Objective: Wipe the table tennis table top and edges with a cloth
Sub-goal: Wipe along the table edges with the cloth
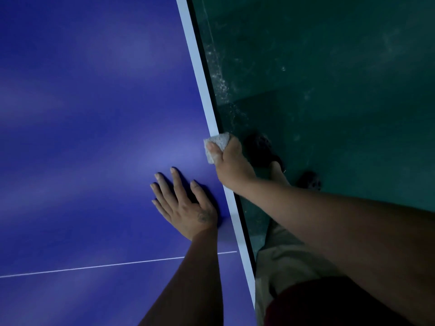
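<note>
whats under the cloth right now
The cloth, gripped by the right hand, sits on the table's white edge stripe. The bit of stripe beneath it is covered, and the table's side face cannot be seen.

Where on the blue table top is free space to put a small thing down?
The wide blue table top left of the left hand is bare, and so is the strip below the thin white line. It is crowded at the white edge, where the right hand grips the cloth.
</note>
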